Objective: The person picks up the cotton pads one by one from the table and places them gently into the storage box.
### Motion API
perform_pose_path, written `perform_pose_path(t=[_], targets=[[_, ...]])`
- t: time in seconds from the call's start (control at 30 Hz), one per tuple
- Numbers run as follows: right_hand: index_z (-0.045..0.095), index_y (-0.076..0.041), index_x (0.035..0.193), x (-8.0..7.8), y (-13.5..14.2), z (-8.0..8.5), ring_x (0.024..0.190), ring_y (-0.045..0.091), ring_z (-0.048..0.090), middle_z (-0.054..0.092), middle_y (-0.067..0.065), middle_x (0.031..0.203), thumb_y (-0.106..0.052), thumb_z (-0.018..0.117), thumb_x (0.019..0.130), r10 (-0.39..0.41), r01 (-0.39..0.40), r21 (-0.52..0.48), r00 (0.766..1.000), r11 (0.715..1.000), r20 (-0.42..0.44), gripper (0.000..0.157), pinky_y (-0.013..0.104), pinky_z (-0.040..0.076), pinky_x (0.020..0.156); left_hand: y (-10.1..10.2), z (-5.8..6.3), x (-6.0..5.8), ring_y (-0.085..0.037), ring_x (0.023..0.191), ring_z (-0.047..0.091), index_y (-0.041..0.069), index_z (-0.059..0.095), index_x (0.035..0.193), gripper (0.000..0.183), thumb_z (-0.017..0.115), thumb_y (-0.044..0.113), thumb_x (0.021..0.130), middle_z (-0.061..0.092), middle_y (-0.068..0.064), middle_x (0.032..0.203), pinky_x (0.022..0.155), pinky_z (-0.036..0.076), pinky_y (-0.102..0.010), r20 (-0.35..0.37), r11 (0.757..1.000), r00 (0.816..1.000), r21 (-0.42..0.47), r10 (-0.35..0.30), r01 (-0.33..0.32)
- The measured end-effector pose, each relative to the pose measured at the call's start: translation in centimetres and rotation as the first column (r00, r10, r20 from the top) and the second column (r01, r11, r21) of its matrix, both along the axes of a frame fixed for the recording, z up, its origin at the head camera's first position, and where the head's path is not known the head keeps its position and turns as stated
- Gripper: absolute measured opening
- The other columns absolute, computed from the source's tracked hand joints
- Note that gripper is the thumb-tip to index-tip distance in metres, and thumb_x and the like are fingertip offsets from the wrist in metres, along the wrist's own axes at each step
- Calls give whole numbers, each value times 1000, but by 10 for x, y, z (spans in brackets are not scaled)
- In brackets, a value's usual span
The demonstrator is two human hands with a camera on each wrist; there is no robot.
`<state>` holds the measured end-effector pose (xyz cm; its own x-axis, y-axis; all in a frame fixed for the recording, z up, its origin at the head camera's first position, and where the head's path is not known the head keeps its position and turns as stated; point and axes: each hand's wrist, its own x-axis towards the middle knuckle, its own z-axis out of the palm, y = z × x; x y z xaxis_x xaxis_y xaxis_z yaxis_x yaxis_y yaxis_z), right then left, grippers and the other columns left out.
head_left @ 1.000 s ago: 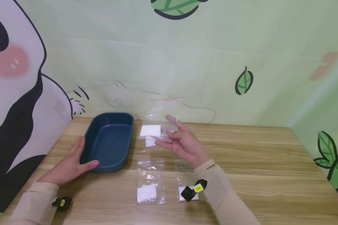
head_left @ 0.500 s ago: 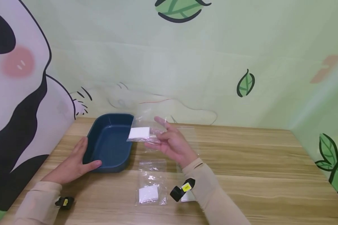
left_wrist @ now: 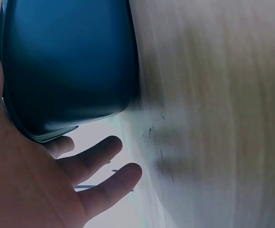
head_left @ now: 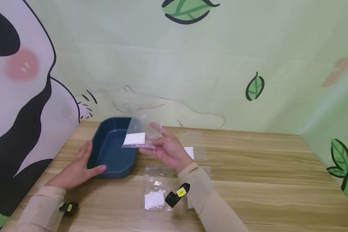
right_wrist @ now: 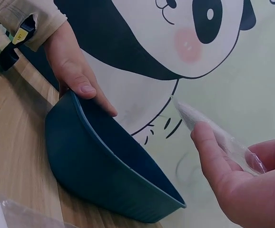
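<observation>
A dark blue rectangular box (head_left: 113, 156) stands at the left of the table. My left hand (head_left: 78, 167) rests at its near left corner, thumb over the near rim and straight fingers along the outer left wall. In the left wrist view the fingers (left_wrist: 104, 185) are spread, with the box (left_wrist: 75, 57) against the palm. My right hand (head_left: 169, 148) pinches a clear zip bag (head_left: 134, 138) with a white folded piece inside. The bag overlaps the box's right rim in the head view. In the right wrist view the bag (right_wrist: 209, 123) is raised and seen nearly edge-on.
More clear zip bags with white pieces lie on the wooden table (head_left: 258, 167): one near the front (head_left: 153, 199), one behind my right hand (head_left: 188, 153), one largely hidden under my right forearm (head_left: 190, 203). A printed cloth backdrop (head_left: 208, 71) rises behind the table.
My right hand has moved left with the zip bag, from beside the box to over its right rim. A bag behind the hand has come into view. The left hand stays at the box.
</observation>
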<state>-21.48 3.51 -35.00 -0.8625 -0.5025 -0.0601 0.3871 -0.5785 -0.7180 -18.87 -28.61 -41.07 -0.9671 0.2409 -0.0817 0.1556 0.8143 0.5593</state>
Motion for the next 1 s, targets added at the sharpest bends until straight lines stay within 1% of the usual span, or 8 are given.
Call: perform_pose_path(t=[0.2,0.33,0.57,0.83,1.0], targets=[[34,-15,146,-3,-11,-5,119,43,47,39,26,138,16,33,88,-5,6,-6,1000,1000,27,65,52,45,90,1,0,0,-51,135,0,7,-17,148,114,62,58,83,-19,-20,153,96,15,-71,1,1000,1000,1,4,-4],[33,-15,146,-3,-20,-7,117,45,48,40,26,138,15,34,88,5,-5,-4,999,1000,42,66,52,44,90,2,-1,0,-52,135,2,7,-16,148,115,62,59,83,-17,-21,153,97,16,-71,2,1000,1000,-2,8,-8],[30,-14,148,-2,-36,-12,114,47,49,43,25,136,13,34,90,13,-14,21,998,1000,56,64,54,42,91,1,-1,-1,-52,135,5,8,-17,148,113,62,58,83,-17,-20,153,98,17,-70,0,1000,1000,-9,11,-11],[29,-13,148,-2,-53,-20,115,48,47,42,25,137,13,33,90,31,-34,30,997,999,69,64,54,40,94,1,-1,-1,-51,134,9,7,-15,149,113,62,58,83,-14,-20,154,99,18,-68,-10,1000,1000,-18,14,-15],[28,-14,148,-2,-63,-24,117,50,46,39,25,139,12,33,90,39,-42,31,995,999,88,65,55,37,97,1,-2,-1,-53,134,10,8,-15,149,113,61,60,83,-15,-20,154,98,18,-69,3,999,1000,-30,24,-24]])
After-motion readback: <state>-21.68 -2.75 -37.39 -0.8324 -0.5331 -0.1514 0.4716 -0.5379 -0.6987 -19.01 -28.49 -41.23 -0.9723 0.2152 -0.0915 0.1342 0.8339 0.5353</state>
